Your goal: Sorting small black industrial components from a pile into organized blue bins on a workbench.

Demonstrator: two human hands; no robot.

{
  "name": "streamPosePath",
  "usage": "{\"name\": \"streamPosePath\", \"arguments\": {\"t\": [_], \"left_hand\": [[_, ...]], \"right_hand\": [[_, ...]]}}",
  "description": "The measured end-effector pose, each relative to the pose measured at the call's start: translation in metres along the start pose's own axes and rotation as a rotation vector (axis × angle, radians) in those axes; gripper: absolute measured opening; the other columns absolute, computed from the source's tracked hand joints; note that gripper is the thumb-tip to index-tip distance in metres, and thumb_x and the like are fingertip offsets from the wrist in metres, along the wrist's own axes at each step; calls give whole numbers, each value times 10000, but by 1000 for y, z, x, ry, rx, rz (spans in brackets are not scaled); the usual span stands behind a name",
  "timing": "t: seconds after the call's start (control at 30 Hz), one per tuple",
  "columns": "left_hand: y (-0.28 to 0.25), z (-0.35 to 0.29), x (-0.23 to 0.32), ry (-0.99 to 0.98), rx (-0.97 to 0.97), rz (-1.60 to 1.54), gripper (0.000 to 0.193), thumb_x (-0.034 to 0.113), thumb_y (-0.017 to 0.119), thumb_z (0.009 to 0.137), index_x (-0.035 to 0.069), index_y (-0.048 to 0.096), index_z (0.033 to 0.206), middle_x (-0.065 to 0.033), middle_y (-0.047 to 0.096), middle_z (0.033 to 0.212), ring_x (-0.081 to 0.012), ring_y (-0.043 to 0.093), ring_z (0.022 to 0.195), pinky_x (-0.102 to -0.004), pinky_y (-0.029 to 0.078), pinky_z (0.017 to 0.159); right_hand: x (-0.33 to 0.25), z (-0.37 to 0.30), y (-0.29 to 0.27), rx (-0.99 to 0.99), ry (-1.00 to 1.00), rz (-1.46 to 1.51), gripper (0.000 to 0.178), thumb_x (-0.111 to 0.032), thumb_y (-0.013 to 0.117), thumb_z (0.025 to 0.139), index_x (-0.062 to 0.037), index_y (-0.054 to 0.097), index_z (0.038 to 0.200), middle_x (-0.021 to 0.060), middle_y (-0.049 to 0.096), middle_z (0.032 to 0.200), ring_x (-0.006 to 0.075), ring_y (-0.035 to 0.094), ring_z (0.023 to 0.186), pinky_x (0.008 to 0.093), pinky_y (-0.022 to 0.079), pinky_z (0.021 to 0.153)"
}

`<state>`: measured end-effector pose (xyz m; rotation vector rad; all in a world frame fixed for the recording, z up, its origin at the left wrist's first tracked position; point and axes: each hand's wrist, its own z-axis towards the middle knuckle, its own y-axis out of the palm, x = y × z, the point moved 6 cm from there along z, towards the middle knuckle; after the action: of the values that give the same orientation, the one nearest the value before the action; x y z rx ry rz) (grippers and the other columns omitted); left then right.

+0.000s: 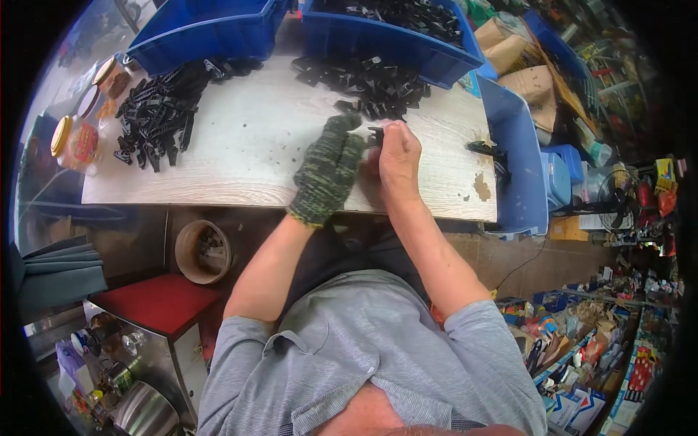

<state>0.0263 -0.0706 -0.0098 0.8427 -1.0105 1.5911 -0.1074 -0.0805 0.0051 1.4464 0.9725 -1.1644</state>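
My right hand is bare and closed on a small black plastic part, whose end sticks out towards the left. Close beside it, my left hand wears a dark green mottled knit glove. Its fingers are curled together, and whatever they hold is hidden. Just beyond both hands lies a loose pile of black plastic parts. A second heap of longer black parts spreads over the left of the pale wood-grain table.
Two blue bins stand at the back: the left bin and the right bin, which holds black parts. A light blue tub adjoins the table's right edge. Lidded jars line the left edge. A round bucket sits below.
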Motion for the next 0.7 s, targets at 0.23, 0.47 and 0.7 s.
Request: {"name": "streamPosePath", "arguments": {"t": [0.23,0.47,0.7], "left_hand": [[-7,4,-6,-163,-68,-190,324,146,536,1008,34,541,1312,-19,592,1151,-80,529,949,-246,477,818],[4,3,9,-53,86,-6,308,106,530,987,23,537,1284,-74,606,1127,-125,559,878,-280,491,793],[15,-2,12,-14,92,-6,300,95,518,981,20,530,1272,-98,608,1127,-159,576,907,-300,492,816]], "right_hand": [[6,2,0,-9,38,75,280,-244,507,980,-75,509,756,-25,390,598,66,423,525,307,490,425],[6,4,-8,44,-84,-45,272,-226,514,978,-61,522,762,-40,430,621,49,403,544,251,394,468],[5,7,-9,-15,-279,-216,286,-212,506,977,-60,530,736,-48,452,660,46,395,573,239,344,499]]}}
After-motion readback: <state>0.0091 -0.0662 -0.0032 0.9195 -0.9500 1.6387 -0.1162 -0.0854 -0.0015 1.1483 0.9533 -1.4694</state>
